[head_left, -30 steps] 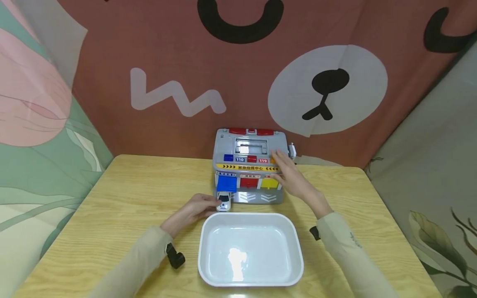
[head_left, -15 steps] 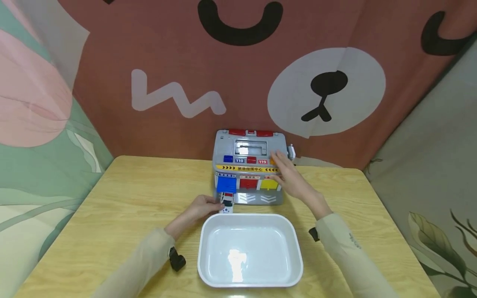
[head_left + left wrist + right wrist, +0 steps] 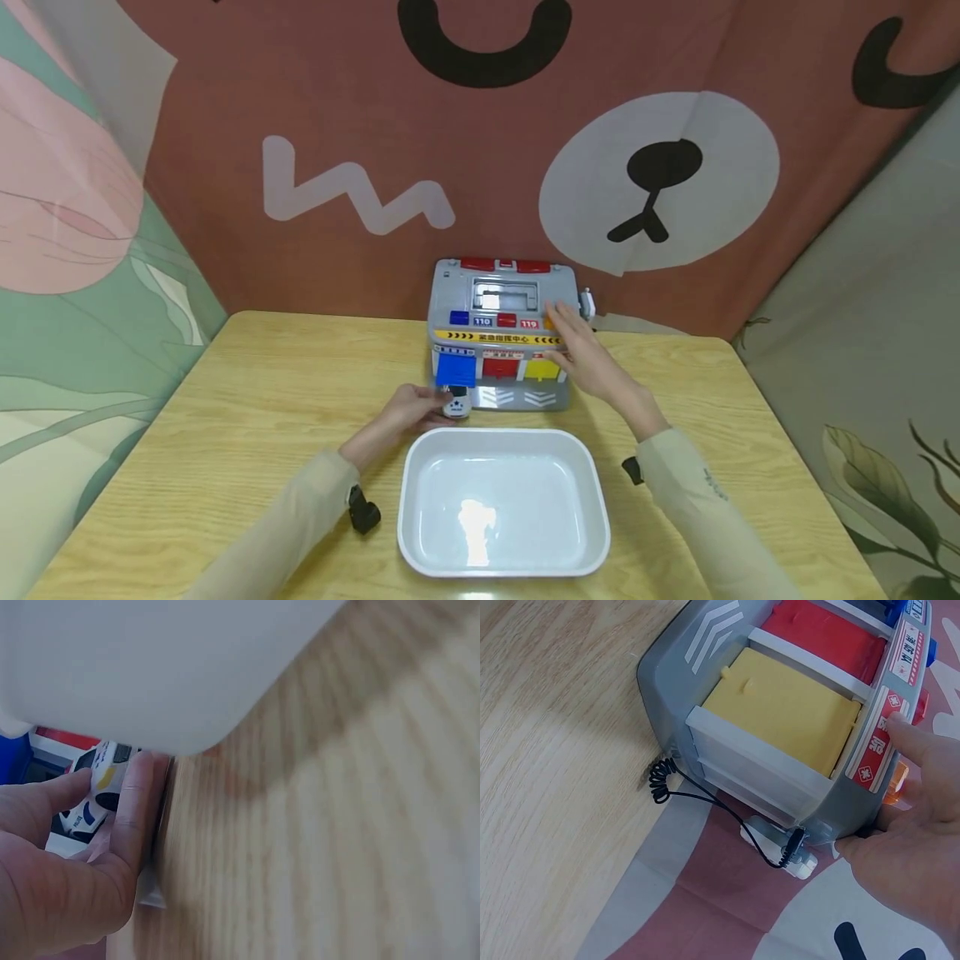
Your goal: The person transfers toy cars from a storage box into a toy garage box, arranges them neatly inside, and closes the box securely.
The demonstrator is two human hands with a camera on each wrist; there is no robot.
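Observation:
In the head view, my left hand (image 3: 411, 408) pinches a small white toy police car (image 3: 456, 407) at its side. The car's nose faces me, and its rear is hidden beneath the raised blue door (image 3: 456, 370) of a grey toy garage (image 3: 450, 292). Thumb and fingers flank the car (image 3: 101, 776) in the left wrist view. My right hand (image 3: 592, 354) rests on the garage's right front roof edge, fingers straight over the top. Its thumb (image 3: 907, 735) touches the red-and-white sign on the front, above the yellow door (image 3: 784, 709).
A white tray (image 3: 504, 571) stands on the wooden table (image 3: 315, 358), just in front of the garage. A red door (image 3: 501, 367) hangs down in the middle. A black coiled cord (image 3: 660, 780) links to a white piece (image 3: 802, 864) on the garage's side.
The car has moved away from me and further under the blue door, my left hand going along with it. My right hand stays in place on the garage.

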